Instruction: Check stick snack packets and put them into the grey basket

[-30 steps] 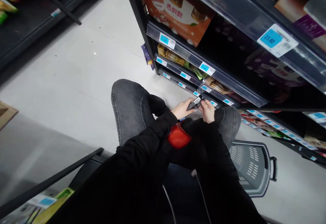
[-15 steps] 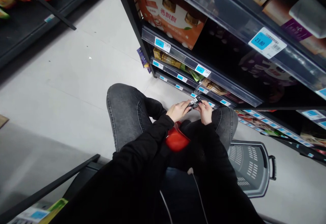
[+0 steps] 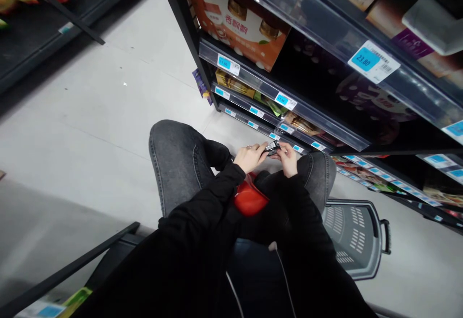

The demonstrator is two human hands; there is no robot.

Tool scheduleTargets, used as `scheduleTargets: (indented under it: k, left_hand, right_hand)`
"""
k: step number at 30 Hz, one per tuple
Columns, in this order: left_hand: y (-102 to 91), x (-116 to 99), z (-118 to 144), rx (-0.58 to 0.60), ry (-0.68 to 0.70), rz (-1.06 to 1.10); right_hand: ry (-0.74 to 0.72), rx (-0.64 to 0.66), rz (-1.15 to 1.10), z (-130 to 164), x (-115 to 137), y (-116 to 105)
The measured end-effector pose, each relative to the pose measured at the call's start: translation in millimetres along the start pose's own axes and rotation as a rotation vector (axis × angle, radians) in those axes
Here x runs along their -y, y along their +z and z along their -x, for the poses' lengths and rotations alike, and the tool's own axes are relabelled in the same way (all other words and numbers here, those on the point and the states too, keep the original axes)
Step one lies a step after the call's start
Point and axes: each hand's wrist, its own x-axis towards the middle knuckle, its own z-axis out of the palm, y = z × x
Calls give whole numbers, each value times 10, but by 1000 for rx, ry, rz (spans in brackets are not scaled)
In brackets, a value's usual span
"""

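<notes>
Pinching one small dark packet from both ends, left hand and right hand, label unreadable.

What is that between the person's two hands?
A small dark packet, gripped by the left hand and right hand, in the head view.

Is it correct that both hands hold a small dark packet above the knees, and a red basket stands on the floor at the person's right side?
Not quite. The head view shows the basket is grey, not red. The rest stands: left hand and right hand hold the small dark packet above the knees.
</notes>
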Motion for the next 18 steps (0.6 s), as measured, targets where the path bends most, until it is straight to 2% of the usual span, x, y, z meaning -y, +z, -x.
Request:
scheduleTargets:
  k: [2,4,9,11,14,18]
  left_hand:
    - [-1,4,-3,18,-6,-4]
    - [3,16,-9,-14,20,-1]
    - [39,59,-12,-111,230,-24]
    - [54,70,-2,-138,268,-9]
    - [60,65,16,-210,270,47]
    - [40,22,30,-281,197,126]
  right_hand:
    - [12,24,1,18,-10,21]
    - [21,35,0,31,-19,35]
    - [37,69,14,43,-5,50]
    - [22,73,25,50,14,63]
    - [-18,67,17,62,36,94]
    - [-64,29,-15,74,26,146]
